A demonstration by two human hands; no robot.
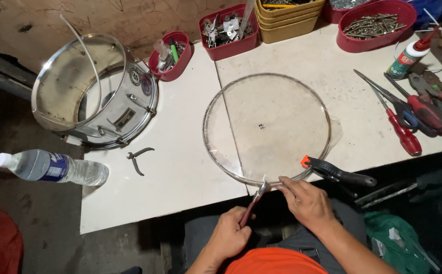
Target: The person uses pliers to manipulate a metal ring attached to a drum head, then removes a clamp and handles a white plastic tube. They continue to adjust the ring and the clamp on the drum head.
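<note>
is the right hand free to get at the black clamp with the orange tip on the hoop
Probably yes: the right hand pinches the round clear drumhead hoop just beside the black clamp with the orange tip, nothing between them, though it must let go first.

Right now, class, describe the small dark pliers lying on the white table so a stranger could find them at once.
Start at the shiny metal drum shell on the white table. Just below its lower right edge, right of the clear plastic water bottle, lie the small dark pliers. They lie alone, handles spread, with no red grips, unlike the tools at the far right.

hands (269, 218) gripping pliers (254, 202), clear drumhead (266, 127)
</note>
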